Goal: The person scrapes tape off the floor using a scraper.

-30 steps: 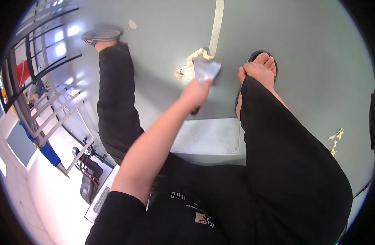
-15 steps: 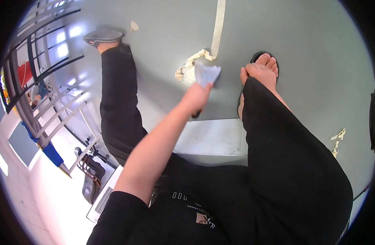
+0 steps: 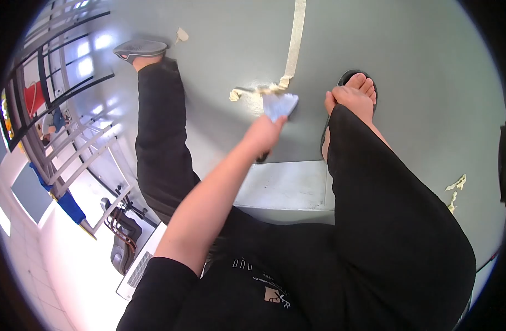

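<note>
My left hand [image 3: 265, 136] is closed round the dark handle of a wide, pale-bladed scraper [image 3: 279, 106]. Its blade lies against the grey floor, beside a light, rough patch [image 3: 254, 102]. A crumpled, loosened piece of tape [image 3: 236, 94] touches the far side of that patch and meets the lower end of a long beige tape strip [image 3: 295, 44], which is flat on the floor. Beside my sandalled right foot, my right hand [image 3: 347, 100] has its fingers pinched at the black trouser leg [image 3: 391, 187]; the trouser partly hides the hand.
A white box-like surface [image 3: 286, 185] sits between my legs. My left foot in a grey shoe [image 3: 141, 48] is at the upper left, near a tape scrap [image 3: 181, 35]. More scraps [image 3: 457, 183] lie at right. Metal frames [image 3: 65, 149] and a person [image 3: 53, 122] are at far left.
The loosened tape has shifted and flattened out to the left, above the rough patch. My left hand with the scraper stays close to the same spot; my right hand has hardly moved.
</note>
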A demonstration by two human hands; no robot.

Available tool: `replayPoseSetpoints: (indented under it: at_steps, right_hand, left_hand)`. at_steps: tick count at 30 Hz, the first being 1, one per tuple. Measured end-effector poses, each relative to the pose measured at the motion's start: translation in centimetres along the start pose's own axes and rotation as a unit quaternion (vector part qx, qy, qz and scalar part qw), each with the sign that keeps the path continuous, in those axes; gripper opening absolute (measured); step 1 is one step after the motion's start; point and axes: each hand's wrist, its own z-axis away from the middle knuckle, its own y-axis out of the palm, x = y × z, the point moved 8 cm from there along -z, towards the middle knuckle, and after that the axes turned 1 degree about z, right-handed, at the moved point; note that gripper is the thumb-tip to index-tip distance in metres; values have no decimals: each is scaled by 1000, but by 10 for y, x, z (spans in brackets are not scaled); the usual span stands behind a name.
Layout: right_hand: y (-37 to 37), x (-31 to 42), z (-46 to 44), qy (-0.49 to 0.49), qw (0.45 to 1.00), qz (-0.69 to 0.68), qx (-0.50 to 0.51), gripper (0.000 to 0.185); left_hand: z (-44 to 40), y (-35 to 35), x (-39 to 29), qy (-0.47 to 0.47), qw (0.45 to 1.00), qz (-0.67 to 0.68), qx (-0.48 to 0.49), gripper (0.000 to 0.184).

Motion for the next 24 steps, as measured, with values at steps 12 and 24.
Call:
replayPoseSetpoints:
  at_steps: [12, 24]
  right_hand:
    - [6, -4, 2, -3, 1000, 5, -26, 27]
    - [-3, 3, 3, -30, 998, -24, -43, 23]
  left_hand:
    - [-20, -41, -36, 5, 999, -41, -10, 57]
    - [40, 94, 35, 39, 996, -37, 70, 58]
